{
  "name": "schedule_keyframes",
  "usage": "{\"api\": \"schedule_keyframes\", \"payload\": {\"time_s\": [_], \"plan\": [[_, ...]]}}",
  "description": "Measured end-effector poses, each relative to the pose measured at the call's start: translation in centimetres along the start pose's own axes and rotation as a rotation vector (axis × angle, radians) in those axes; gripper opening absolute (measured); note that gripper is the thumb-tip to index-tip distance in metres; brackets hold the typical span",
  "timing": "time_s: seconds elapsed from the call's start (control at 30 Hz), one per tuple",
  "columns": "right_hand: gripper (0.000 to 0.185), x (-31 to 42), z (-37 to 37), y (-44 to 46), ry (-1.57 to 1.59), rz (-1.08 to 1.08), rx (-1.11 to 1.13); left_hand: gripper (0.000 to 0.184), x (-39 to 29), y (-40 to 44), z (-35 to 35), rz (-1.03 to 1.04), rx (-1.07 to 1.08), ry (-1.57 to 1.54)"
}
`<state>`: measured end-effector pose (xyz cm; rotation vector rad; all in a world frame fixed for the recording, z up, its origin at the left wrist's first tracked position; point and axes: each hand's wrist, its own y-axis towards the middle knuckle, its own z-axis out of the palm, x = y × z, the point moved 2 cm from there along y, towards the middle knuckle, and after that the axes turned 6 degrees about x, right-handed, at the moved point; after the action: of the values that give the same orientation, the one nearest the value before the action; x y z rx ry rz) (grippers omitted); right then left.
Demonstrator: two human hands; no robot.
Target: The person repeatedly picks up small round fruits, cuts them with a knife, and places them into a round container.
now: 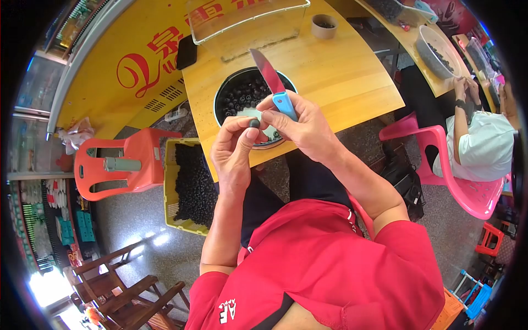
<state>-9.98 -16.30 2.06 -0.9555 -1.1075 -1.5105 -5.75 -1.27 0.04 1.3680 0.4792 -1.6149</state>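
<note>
Between the thumb and fingers of my left hand (234, 146) is a small dark round piece (253, 122), rubber-like in look. My right hand (305, 124) is closed around the blue handle of a knife (268, 72), its blade pointing up and away from me. The right thumb and fingertips come close to the dark piece; whether they touch it I cannot tell. Just beyond and below both hands, a round bowl (216, 104) stands on the wooden table, holding many small black ring-like pieces (242, 94) and something whitish, partly hidden by my hands.
On the wooden table (352, 77) are a clear bin (250, 33), a phone (187, 52) and a brown cup-like container (324, 26). A yellow crate (170, 187) of black pieces stands on the floor, beside an orange stool (148, 159). Another person (478, 137) sits at right.
</note>
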Motion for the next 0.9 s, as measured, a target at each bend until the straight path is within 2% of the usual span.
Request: {"api": "schedule_keyframes", "payload": {"time_s": [0.03, 0.13, 0.23, 0.33, 0.9], "plan": [[0.016, 0.0, 0.0, 0.0, -0.021, -0.032, 0.017, 0.017, 0.2, 0.0, -0.2, -0.006, 0.004, -0.032], [0.016, 0.3, -0.4, -0.6, -0.481, -0.198, -0.004, 0.017, 0.6, 0.1, -0.5, -0.009, 0.018, -0.101], [0.017, 0.2, -0.8, -0.8, -0.820, -0.468, 0.046, 0.019, 0.7, 0.1, -0.4, -0.012, 0.032, -0.156], [0.018, 0.0, -1.0, -1.0, -0.967, -0.438, 0.054, 0.019, 0.7, 0.3, -0.4, -0.003, 0.063, -0.179], [0.017, -0.2, -1.6, -0.5, -1.026, -0.490, 0.024, 0.017, 1.1, 0.7, 0.1, 0.009, 0.101, -0.194]]}}
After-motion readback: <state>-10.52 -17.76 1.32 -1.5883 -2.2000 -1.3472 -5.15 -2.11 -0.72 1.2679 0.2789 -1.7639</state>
